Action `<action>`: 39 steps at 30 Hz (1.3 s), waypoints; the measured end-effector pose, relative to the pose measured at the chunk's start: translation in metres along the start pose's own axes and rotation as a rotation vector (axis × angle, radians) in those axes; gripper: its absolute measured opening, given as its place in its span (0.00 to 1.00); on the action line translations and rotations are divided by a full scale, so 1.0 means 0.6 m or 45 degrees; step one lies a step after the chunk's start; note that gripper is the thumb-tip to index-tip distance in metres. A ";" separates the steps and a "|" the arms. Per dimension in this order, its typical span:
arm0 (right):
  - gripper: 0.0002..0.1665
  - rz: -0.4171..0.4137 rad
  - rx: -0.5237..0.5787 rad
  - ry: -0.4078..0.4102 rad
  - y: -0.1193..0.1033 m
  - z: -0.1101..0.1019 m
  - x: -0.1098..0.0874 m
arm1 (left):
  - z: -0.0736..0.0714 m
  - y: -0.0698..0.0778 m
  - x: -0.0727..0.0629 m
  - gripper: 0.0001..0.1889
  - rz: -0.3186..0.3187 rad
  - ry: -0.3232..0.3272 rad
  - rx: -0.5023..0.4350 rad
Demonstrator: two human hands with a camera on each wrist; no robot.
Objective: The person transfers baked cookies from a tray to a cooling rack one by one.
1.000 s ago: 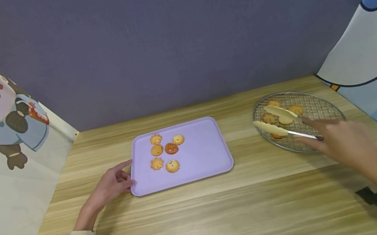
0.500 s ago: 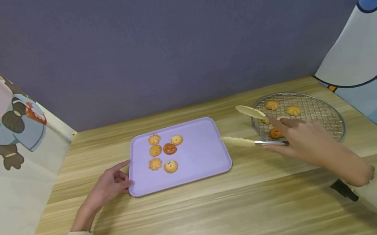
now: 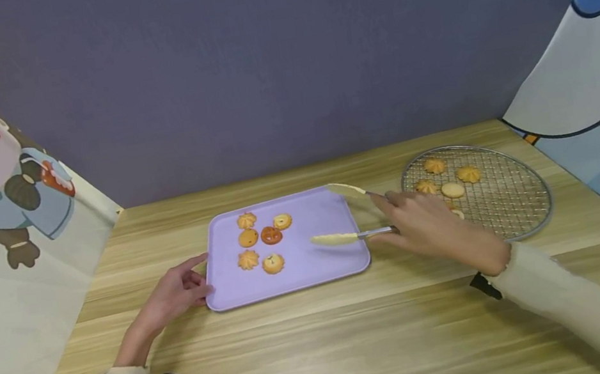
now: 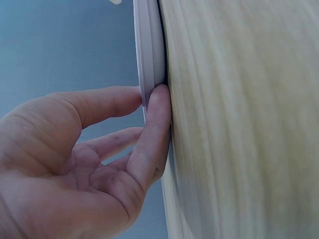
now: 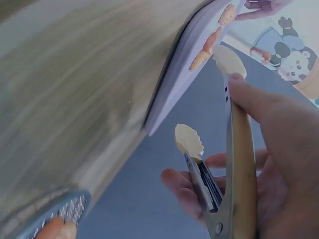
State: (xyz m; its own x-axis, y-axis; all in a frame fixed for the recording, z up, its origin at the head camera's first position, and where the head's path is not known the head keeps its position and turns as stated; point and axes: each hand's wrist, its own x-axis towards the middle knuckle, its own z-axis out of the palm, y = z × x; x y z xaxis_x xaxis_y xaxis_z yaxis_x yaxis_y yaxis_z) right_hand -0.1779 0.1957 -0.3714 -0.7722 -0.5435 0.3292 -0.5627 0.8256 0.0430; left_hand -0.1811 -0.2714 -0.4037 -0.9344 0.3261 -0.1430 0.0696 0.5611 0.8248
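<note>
At the left edge of a lilac tray point(image 3: 317, 265), my left hand point(image 3: 173, 293) pinches the rim; in the left wrist view, its thumb and a finger point(image 4: 157, 114) meet the tray edge. Several cookies lie on the tray's left half: star-shaped ones point(image 3: 248, 260), a round one point(image 3: 247, 239), ring-like ones point(image 3: 273, 264) and a brown pretzel-like one point(image 3: 271, 235). My right hand point(image 3: 427, 219) grips tongs point(image 3: 337, 239) with cream tips, held over the tray's right side. The tong arms are spread apart with nothing between the tips, as the right wrist view also shows.
Right of the tray, a round wire rack point(image 3: 517, 200) holds several cookies, such as a star-shaped one point(image 3: 469, 174) and a pale oval one point(image 3: 453, 190). My right hand and forearm partly cover its near-left edge. A dark panel point(image 3: 283, 73) stands behind the table.
My right hand has carried the spread tongs leftward from over the wire rack to over the tray. The left hand stays at the tray's edge.
</note>
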 end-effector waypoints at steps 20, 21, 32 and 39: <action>0.45 -0.020 0.282 -0.082 -0.015 0.060 0.100 | 0.001 0.000 0.000 0.37 -0.019 -0.003 -0.025; 0.43 -0.015 0.289 -0.089 -0.017 0.062 0.104 | 0.001 0.000 0.000 0.37 -0.019 -0.003 -0.028; 0.29 -0.033 0.262 -0.100 -0.047 0.075 0.129 | 0.000 -0.001 -0.001 0.37 -0.023 -0.003 -0.039; 0.26 -0.065 0.237 -0.037 -0.054 0.077 0.126 | -0.001 -0.001 -0.001 0.36 -0.028 -0.003 -0.019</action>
State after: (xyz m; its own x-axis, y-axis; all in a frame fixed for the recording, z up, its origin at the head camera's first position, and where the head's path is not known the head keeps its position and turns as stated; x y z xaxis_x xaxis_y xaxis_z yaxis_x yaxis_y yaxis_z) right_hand -0.2317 0.1211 -0.3918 -0.7477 -0.5905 0.3037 -0.6443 0.7558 -0.1168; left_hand -0.1808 -0.2727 -0.4039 -0.9348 0.3160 -0.1623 0.0441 0.5564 0.8297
